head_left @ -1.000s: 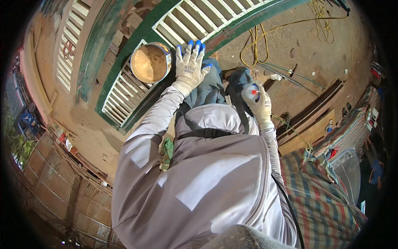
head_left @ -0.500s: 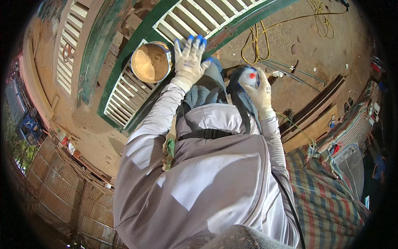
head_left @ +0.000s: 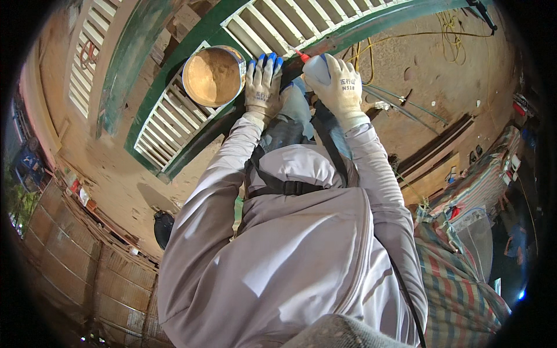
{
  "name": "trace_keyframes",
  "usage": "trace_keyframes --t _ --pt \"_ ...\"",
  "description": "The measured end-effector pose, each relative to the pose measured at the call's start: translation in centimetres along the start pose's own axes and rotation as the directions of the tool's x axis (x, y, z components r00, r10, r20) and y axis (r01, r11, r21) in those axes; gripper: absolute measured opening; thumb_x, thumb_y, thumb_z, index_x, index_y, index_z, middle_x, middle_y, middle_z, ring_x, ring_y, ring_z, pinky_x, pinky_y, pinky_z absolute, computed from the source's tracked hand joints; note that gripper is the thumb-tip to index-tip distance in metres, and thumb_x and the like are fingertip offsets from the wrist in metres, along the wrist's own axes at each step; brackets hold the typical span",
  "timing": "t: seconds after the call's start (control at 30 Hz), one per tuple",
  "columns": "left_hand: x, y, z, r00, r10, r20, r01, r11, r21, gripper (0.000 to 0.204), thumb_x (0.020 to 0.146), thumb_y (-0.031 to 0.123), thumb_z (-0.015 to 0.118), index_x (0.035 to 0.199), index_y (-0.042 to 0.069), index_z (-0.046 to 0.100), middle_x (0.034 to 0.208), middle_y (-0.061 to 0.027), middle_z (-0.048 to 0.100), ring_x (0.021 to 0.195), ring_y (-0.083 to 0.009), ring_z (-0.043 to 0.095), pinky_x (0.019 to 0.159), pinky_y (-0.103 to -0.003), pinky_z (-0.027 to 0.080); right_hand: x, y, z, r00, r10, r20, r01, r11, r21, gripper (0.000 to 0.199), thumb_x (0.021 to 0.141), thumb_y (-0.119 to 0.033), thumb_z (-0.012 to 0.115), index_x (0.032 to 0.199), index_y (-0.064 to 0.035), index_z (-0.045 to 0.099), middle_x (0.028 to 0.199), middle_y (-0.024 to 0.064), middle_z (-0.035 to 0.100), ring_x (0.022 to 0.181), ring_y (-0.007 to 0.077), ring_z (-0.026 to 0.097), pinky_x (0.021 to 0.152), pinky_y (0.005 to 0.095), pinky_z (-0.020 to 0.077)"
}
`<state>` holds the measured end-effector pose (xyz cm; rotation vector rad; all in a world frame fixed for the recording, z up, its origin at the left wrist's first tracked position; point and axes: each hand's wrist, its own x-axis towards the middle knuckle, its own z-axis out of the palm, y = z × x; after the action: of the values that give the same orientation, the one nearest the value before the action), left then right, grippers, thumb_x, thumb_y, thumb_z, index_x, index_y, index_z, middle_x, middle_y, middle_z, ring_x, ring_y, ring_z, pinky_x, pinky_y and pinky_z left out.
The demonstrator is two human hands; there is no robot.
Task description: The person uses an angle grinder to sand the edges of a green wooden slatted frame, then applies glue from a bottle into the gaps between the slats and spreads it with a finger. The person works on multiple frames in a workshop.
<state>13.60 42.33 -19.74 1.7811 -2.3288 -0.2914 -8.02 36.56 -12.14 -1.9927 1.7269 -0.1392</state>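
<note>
My right hand, in a white work glove, is closed round a white squeeze bottle. The bottle's red nozzle points up and left, its tip close to the inner edge of the green louvred shutter. My left hand, in a white glove with blue fingertips, lies flat with fingers stretched on the shutter's green rail. Beside it, to the left, an open round tub of light brown powder rests on the shutter. Whether the nozzle touches the wood I cannot tell.
More louvred frames stand at the left. Yellow cable loops over the ground beyond my right hand, near thin metal rods. Wooden planks and a striped tarp lie at the right.
My right hand has brought the bottle up and left, tipping its red nozzle toward the shutter. My left hand has stayed on the rail, its fingers now closer together.
</note>
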Motion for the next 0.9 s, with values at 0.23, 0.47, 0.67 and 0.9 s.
trace_keyframes --t 0.23,0.47,0.67,0.9 --pt "0.2 0.2 -0.4 1.0 0.006 -0.027 -0.006 1.0 -0.007 0.078 0.089 0.05 0.068 0.149 0.004 0.048 0.156 -0.0164 0.043 0.144 -0.0401 0.04 0.12 -0.06 0.026 0.8 -0.3 0.3 0.999 -0.034 -0.006 0.034 0.999 -0.012 0.071 0.082 -0.049 0.077 0.133 -0.0029 0.06 0.122 0.0189 0.066 0.114 0.0393 0.061 0.098 0.0504 0.0472" --pt "0.3 0.5 -0.4 0.999 -0.008 -0.037 0.009 1.0 0.007 0.079 0.088 0.051 0.069 0.149 0.005 0.048 0.155 -0.0162 0.043 0.143 -0.0398 0.04 0.12 -0.06 0.027 1.5 -0.8 -0.1 0.999 -0.036 0.026 0.035 0.999 0.029 0.073 0.084 -0.048 0.077 0.135 0.0005 0.058 0.124 0.0209 0.065 0.116 0.0415 0.059 0.103 0.0498 0.0457" --pt "0.3 0.4 -0.4 1.0 -0.011 0.009 0.011 1.0 0.022 0.08 0.088 0.051 0.07 0.149 0.005 0.048 0.154 -0.0164 0.044 0.143 -0.0408 0.04 0.119 -0.06 0.028 1.8 -1.1 -0.3 0.998 -0.023 0.055 0.023 1.0 0.009 0.073 0.084 -0.048 0.076 0.136 0.0006 0.057 0.124 0.0213 0.065 0.118 0.0418 0.058 0.103 0.0498 0.0454" --pt "0.3 0.4 -0.3 0.998 -0.001 -0.056 0.0 1.0 -0.014 0.083 0.087 0.049 0.072 0.152 0.006 0.044 0.154 -0.017 0.044 0.142 -0.0416 0.041 0.119 -0.06 0.027 0.3 -0.5 -0.4 0.999 -0.023 0.041 0.023 1.0 -0.004 0.067 0.084 -0.046 0.076 0.131 -0.0009 0.059 0.122 0.0208 0.065 0.116 0.0409 0.059 0.1 0.0499 0.0468"
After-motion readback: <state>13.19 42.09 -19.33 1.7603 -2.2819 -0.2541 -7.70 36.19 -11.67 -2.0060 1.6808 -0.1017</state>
